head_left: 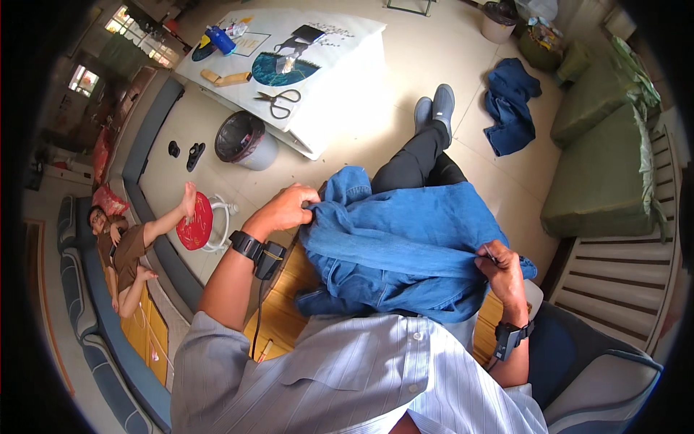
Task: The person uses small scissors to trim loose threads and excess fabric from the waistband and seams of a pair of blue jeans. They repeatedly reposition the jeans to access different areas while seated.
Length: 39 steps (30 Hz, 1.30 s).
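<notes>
A blue denim garment [405, 242] lies bunched across my lap, one long sleeve or leg stretched sideways over it. At its left end my left hand [289, 206] is closed, pinching the cloth near a fold. My right hand [504, 275] is closed at the right end, by the edge of the stretched part. A thin dark tool [491, 254] sticks out between its thumb and finger; its kind is too small to make out. Whether those fingers also pinch the denim is hidden.
A white-covered table [347, 79] ahead bears black scissors [278, 103] and a blue bottle [220, 40]. A bin [246, 141] stands beside it. More denim [510, 105] lies on the floor. Left are a red stool [195, 221] and a reclining person [130, 249]; right, green wrapped bundles [600, 177].
</notes>
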Tool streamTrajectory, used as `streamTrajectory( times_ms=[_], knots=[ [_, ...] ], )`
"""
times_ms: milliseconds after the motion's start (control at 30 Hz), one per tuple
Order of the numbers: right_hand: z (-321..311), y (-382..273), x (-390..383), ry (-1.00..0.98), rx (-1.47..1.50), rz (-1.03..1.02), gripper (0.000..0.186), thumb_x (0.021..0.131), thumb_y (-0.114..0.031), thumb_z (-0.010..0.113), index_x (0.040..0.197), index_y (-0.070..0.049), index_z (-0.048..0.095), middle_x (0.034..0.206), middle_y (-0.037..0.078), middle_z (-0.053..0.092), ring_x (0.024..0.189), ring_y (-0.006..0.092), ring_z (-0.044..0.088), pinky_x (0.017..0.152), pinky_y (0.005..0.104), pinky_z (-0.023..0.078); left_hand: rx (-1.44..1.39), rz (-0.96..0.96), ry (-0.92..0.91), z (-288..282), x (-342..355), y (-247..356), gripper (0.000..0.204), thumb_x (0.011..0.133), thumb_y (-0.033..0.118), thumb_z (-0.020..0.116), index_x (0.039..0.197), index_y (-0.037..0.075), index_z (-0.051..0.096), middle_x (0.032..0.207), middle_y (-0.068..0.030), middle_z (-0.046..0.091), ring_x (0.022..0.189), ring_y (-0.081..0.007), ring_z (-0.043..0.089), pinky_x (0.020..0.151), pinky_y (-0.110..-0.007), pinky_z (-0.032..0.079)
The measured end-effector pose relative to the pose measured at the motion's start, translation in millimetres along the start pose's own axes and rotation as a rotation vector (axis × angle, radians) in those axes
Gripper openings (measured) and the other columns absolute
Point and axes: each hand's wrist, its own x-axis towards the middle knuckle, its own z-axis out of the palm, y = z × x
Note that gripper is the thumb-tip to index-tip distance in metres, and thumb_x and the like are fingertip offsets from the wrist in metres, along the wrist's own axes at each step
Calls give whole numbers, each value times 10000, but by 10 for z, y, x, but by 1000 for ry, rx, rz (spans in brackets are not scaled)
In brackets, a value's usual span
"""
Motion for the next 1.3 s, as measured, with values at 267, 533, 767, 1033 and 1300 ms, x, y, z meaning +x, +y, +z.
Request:
streamTrajectory(
  times_ms=[267,533,767,1033,1300],
  knots=[
    [-289,-320,-77,543,204,-219,157,944,127,622,947,-31,622,894,-34,559,825,58,486,744,212,406,-101,248,1012,-187,-248,622,222,788,-62,696,988,8,628,936,-115,635,900,-241,640,809,-362,526],
    [-488,249,-128,596,-61,-175,156,948,125,584,975,-25,615,883,-17,531,788,82,494,698,239,422,-206,316,447,654,-873,878,180,778,-27,745,873,46,610,825,-122,643,758,-315,641,690,-416,510],
    [-346,804,-284,575,256,-83,149,968,72,603,1044,-40,666,839,-35,599,699,60,564,605,219,443,-830,71,88,592,-802,671,74,981,26,642,1055,24,640,953,-45,670,841,-136,678,784,-312,559],
    [-342,908,-453,628,300,-4,130,967,43,629,1041,-63,639,822,-17,626,690,74,625,596,217,441,-303,204,461,267,-23,478,705,829,-125,570,1489,123,580,1406,-146,546,1307,-274,591,1017,-356,542],
    [-615,1201,-408,789,408,-23,153,964,88,571,1014,-48,620,823,-12,579,681,101,569,632,245,460,-101,254,186,160,455,159,412,824,-24,630,1234,-7,675,1438,-168,609,1392,-326,528,1153,-414,437]
  ],
)
